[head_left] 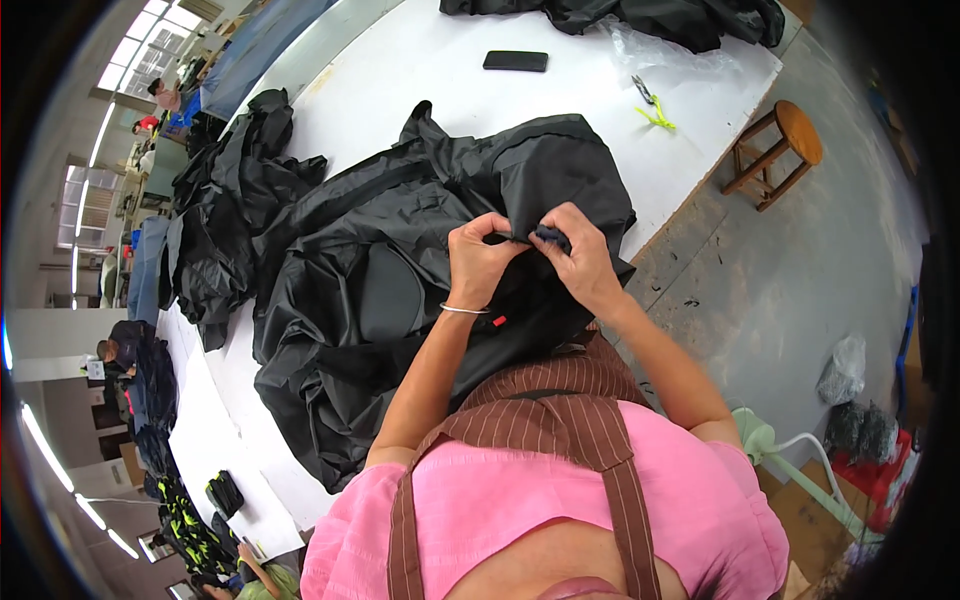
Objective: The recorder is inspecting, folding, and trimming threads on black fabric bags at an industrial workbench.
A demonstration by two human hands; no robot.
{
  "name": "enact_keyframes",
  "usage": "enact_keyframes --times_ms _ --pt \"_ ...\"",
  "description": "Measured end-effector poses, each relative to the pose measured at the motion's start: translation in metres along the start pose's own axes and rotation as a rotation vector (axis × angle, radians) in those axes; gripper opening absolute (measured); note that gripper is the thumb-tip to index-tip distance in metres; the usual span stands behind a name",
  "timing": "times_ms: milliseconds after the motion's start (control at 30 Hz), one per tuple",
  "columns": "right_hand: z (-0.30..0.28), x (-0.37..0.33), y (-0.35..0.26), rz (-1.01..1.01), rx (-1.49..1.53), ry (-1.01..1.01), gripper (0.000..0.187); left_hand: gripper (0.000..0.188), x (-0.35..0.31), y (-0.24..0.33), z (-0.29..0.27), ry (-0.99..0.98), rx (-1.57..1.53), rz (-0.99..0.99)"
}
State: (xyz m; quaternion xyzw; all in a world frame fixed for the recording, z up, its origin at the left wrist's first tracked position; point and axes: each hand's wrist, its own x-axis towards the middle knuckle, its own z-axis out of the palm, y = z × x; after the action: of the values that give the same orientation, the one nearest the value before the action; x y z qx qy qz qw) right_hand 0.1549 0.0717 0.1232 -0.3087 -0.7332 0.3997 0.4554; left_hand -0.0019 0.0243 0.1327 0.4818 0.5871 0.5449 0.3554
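Observation:
A black garment [370, 290] of thin, slightly shiny fabric lies crumpled across the white table in front of me, its near edge against my apron. My left hand [478, 262] pinches a fold of it between thumb and fingertips. Close beside it, my right hand [582, 262] is closed on a small dark bunched piece [552, 238] at the garment; whether this is part of the fabric or a separate fitting I cannot tell. The fingertips of both hands almost meet. A small red tag [499, 321] shows on the cloth below them.
More black garments [225, 220] are heaped left, others [660, 15] at the far edge by a clear plastic bag [665, 52]. A black phone [515, 61] and small snips [643, 90] with yellow-green cord [657, 115] lie beyond. A wooden stool [797, 132] stands right of the table.

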Motion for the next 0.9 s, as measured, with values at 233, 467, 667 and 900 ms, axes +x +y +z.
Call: enact_keyframes --times_ms 233,467,667,900 --pt "-0.026 0.025 -0.004 -0.096 -0.009 -0.085 0.016 0.012 -0.001 0.007 0.009 0.143 0.114 -0.024" --pt "-0.021 0.041 -0.003 -0.329 -0.017 -0.226 0.026 0.009 -0.006 0.013 0.034 0.305 0.570 0.180" --pt "-0.033 0.043 0.014 -0.119 0.204 -0.292 0.020 0.013 -0.007 0.005 0.042 0.273 0.366 0.179" --pt "-0.071 0.043 0.047 0.663 0.724 -0.130 0.015 0.016 0.017 -0.015 0.046 0.231 0.074 0.077"
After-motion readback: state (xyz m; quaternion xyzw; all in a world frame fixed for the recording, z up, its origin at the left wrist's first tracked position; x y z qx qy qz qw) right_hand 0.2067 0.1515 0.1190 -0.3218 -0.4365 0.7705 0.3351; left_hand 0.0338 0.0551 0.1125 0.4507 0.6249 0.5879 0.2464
